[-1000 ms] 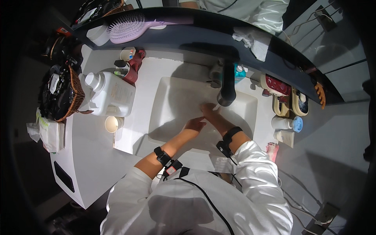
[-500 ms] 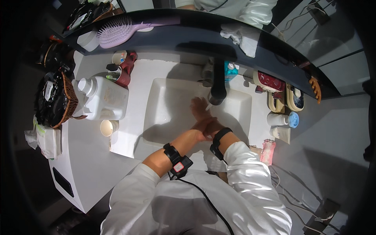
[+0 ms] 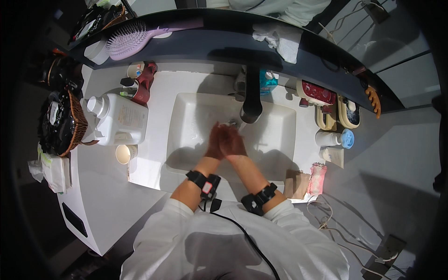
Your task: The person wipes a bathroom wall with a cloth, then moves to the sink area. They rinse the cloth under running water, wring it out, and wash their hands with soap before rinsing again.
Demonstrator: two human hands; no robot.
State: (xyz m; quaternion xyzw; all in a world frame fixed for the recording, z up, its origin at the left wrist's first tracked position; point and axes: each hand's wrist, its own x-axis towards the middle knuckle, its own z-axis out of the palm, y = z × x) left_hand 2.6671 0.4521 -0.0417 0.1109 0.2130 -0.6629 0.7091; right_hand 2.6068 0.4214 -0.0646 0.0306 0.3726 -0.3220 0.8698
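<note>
From the head camera, looking down, the person's left hand (image 3: 215, 140) and right hand (image 3: 232, 141) are pressed together, palm against palm, over the white rectangular ceramic sink basin (image 3: 280, 122). Each grip is flat and released, closed on nothing but the other hand. The hands sit just below the spout of the dark curved metal faucet (image 3: 252, 95), near it; whether water runs cannot be told. Both forearms carry black strapped wrist devices (image 3: 204, 179), and the sleeves are white.

On the white counter (image 3: 100, 186) left of the basin stands a large white plastic jug with a pump top (image 3: 119, 120), with a small round cream cup (image 3: 123, 154) just in front of it and a woven brown basket (image 3: 65, 123) farther left. On the dark shelf above lies a lilac plastic hairbrush (image 3: 130, 37). Right of the basin sit a white tube with a blue cap (image 3: 333, 138) and a pink textured sponge (image 3: 317, 178).
</note>
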